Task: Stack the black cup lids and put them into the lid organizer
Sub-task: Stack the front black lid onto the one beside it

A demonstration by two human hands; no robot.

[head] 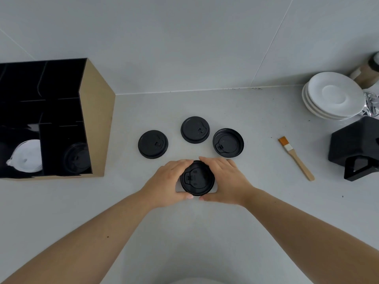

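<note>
A black cup lid (197, 178) lies on the white counter, underside up, and both hands clasp its rim: my left hand (170, 182) on its left side, my right hand (225, 179) on its right. Beyond them lie three more black lids: one at the left (153, 144) and one in the middle (195, 129), both top up, and one at the right (228, 142) with its underside up. The lid organizer (98, 128), a box with black compartments, stands at the left. Its right front slot holds black lids (77, 158); white lids (26, 158) fill the slot beside it.
A small wooden brush with orange bristles (295, 157) lies to the right of the lids. A stack of white saucers (333, 96) stands at the back right, with a black angular object (356, 148) in front of it. The tiled wall rises behind the counter.
</note>
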